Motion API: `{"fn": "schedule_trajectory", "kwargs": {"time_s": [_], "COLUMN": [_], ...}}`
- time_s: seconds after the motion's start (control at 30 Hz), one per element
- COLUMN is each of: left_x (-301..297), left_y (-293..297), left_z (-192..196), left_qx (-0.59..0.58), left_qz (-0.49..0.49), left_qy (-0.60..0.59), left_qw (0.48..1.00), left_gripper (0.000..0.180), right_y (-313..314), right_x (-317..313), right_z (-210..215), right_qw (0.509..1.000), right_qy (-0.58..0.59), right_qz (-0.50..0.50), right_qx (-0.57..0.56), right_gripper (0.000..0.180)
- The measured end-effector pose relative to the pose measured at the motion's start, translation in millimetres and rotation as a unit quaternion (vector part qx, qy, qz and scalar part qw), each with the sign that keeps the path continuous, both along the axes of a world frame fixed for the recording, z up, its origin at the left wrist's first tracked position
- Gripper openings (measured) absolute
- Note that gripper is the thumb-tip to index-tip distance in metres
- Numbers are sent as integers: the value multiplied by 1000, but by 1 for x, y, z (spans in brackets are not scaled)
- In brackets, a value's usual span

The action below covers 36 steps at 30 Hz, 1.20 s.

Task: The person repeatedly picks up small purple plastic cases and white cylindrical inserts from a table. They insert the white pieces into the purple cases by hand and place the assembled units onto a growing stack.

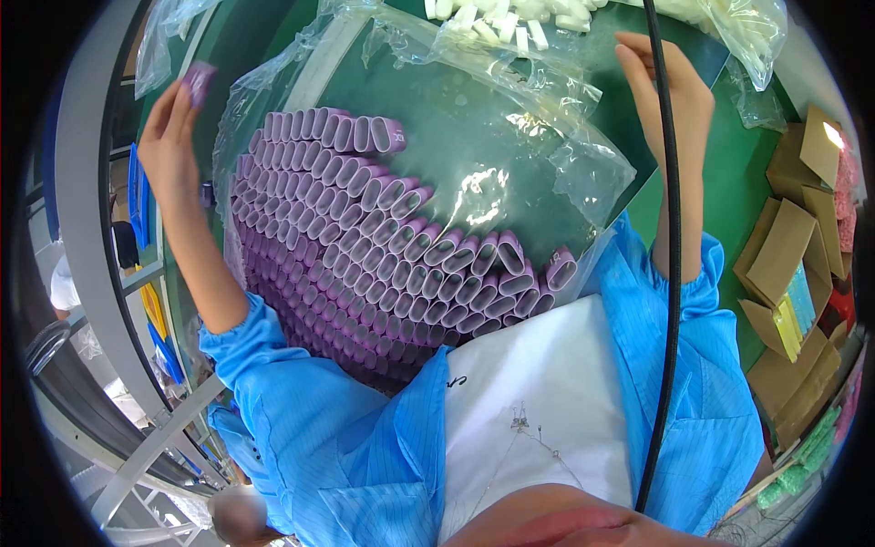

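Observation:
My left hand is raised at the far left, its fingertips closed on a small purple oval sleeve. My right hand is at the upper right, beside a pile of small white pieces. Its thumb and forefinger are curved with a narrow gap between them, and nothing shows in it. A black cable crosses in front of that hand and hides part of it. Between my arms, rows of purple oval sleeves stand packed together, open ends up, on a clear plastic bag.
The bag lies on a green tabletop. More clear plastic is bunched at the upper right. Open cardboard boxes stand at the right, one with yellow and blue contents. A grey metal frame runs along the left. Another person is at the lower left.

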<state>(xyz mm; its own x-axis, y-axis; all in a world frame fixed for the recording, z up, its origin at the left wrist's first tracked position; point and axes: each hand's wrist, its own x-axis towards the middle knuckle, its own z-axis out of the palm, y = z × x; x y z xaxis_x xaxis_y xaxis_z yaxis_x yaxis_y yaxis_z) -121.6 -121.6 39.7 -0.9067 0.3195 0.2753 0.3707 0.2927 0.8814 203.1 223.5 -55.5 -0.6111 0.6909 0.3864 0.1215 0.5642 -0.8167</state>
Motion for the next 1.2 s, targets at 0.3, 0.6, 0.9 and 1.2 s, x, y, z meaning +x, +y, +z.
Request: {"fn": "schedule_trajectory", "kwargs": {"time_s": [0.3,0.6,0.9,1.2], "left_x": [-158,94,140,169], "left_y": [-233,71,97,103], "left_z": [-126,-26,-38,-38], "left_qx": [-337,-330,-453,-107], "left_qz": [300,-149,-294,-264], "left_qy": [-92,357,324,-139], "left_qw": [888,861,777,948], "left_gripper": [34,22,27,24], "right_y": [12,-4,0,-6], "right_x": [-58,-63,-36,-5], "right_z": [-30,-16,-32,-27], "right_qw": [973,965,981,982], "right_qy": [-97,-63,-85,-50], "right_qz": [172,167,92,-20], "right_qx": [123,194,150,180], "right_gripper": [20,17,17,9]}}
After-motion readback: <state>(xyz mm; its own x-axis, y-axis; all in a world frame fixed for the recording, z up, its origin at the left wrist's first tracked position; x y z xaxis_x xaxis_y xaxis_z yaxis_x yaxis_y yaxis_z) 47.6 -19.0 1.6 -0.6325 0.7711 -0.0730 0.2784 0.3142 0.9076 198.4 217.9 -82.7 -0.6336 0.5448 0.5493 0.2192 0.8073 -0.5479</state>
